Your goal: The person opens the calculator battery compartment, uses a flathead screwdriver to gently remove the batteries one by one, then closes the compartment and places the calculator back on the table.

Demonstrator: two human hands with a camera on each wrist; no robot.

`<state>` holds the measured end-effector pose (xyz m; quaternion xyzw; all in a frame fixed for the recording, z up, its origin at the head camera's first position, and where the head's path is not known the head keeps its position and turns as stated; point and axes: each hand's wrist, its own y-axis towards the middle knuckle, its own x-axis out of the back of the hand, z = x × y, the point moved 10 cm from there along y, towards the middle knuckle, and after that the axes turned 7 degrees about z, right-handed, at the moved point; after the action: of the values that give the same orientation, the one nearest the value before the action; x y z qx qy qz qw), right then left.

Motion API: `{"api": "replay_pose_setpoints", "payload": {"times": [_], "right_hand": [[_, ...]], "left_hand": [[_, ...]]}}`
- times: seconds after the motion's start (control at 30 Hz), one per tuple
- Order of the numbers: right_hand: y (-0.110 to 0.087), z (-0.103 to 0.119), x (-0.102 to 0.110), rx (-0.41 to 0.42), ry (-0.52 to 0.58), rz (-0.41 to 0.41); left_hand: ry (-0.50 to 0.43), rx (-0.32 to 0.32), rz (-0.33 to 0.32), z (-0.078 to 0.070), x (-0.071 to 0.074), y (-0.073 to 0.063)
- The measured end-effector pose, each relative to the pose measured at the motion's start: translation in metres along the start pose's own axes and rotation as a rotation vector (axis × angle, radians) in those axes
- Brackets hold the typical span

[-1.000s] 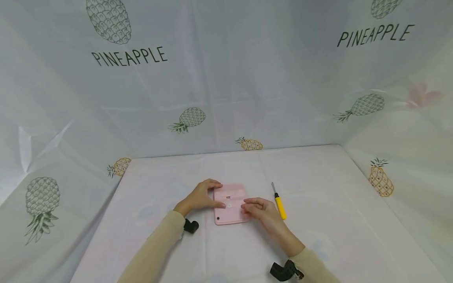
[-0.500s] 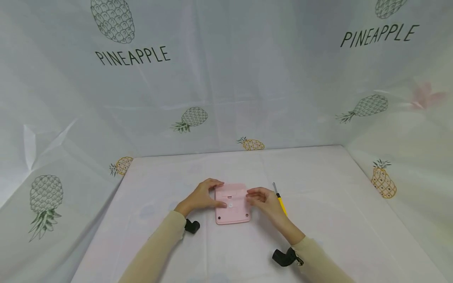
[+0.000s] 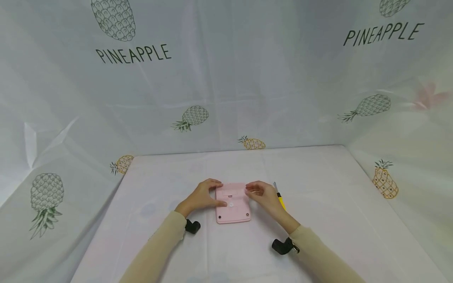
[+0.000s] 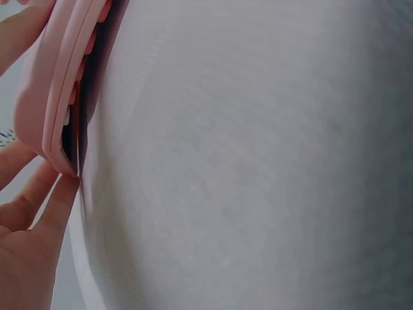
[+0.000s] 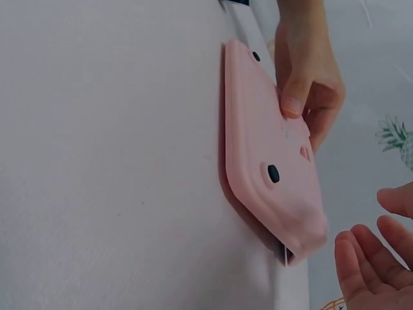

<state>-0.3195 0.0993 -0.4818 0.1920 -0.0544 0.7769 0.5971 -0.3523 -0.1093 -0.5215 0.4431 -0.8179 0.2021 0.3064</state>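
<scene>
A pink calculator point(image 3: 233, 215) lies face down on the table, its back turned up. Dark round feet sit at its near corners, and a small slot shows nearer its far end. My left hand point(image 3: 201, 197) grips its left side, thumb on the back and fingers at the far left edge. The left wrist view shows keys along the underside of the calculator point(image 4: 55, 97), with left fingers point(image 4: 57, 206) against its corner. By the far right corner is my right hand point(image 3: 268, 197); in the right wrist view its loosely bent fingers point(image 5: 352, 265) stand apart from the calculator, holding nothing.
A screwdriver with a yellow handle point(image 3: 282, 202) lies just right of my right hand, partly hidden by it. White pineapple-print cloth point(image 3: 226, 86) hangs behind and at both sides. A black wrist camera point(image 3: 282, 247) sits under my right sleeve.
My right hand has moved away from me along the calculator's right side, from its near half to its far corner, uncovering the near right foot. The left hand keeps its grip.
</scene>
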Motion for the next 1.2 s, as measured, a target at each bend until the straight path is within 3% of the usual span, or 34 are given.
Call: {"api": "replay_pose_setpoints", "payload": {"times": [0.27, 0.63, 0.87, 1.2], "right_hand": [[0.01, -0.001, -0.007, 0.094, -0.057, 0.014], [0.022, 0.001, -0.028, 0.104, -0.145, 0.104], [0.024, 0.008, -0.036, 0.179, -0.225, 0.117], [0.027, 0.006, -0.044, 0.18, -0.291, 0.14]], "left_hand": [[0.018, 0.018, 0.028, -0.001, -0.004, 0.0], [0.025, 0.005, 0.026, 0.0, -0.004, 0.0], [0.02, -0.026, 0.018, -0.002, -0.005, -0.001], [0.024, -0.022, 0.012, -0.001, -0.004, -0.001]]}}
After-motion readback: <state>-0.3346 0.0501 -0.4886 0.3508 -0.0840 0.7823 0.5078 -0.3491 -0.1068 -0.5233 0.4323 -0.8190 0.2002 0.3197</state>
